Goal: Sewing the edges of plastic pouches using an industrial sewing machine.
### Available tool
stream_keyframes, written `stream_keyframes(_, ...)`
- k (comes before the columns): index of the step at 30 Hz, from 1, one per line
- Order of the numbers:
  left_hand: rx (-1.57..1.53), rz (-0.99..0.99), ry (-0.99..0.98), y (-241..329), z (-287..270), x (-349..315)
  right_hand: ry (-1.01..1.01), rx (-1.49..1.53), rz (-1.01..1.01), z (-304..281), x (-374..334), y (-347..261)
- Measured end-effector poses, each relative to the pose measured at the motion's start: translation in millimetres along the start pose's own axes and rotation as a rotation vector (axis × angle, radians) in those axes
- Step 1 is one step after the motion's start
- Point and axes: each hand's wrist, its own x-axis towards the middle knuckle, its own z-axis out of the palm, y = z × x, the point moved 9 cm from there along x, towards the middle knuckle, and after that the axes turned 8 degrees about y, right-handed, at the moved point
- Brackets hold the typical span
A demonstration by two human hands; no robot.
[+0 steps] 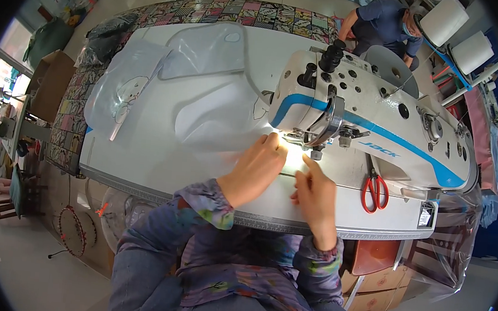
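Note:
A white and blue sewing machine (376, 122) stands on the right half of the white table, its lamp lighting the needle area. Just left of the presser foot (306, 141) is my left hand (260, 167), its fingers pinched together; what they grip is lost in the glare. My right hand (319, 200) is in front of the needle, index finger stretched toward the lit spot and the other fingers loosely bent, nothing visible in them. A clear plastic sheet (208, 119) with a curved edge lies left of the needle, near my left hand.
Red-handled scissors (375, 193) lie right of my right hand. More clear plastic pieces (205, 51) and a printed one (125, 94) are on the table's left. Thread cones (444, 20) stand at the far right; a co-worker (385, 25) sits behind the machine. A ruler strip (267, 223) lines the front edge.

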Motion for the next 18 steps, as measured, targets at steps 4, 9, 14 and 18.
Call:
stream_keyframes(4,-0.663,-0.205,-0.120,-75,-37,16,0.426,-0.365,-0.256,-103,-15,18)
stream_keyframes(9,0.375,-0.381,0.297,-246,-106,10,0.467,-0.897,-0.099,-158,-28,65)
stream_keyframes(14,0.570,-0.361,0.118,-282,-117,-8,0.295,-0.697,-0.191,-138,-23,52)
stream_keyframes(18,0.644,-0.333,0.503,-238,-241,-48,-0.344,0.180,0.043,-58,-46,19)
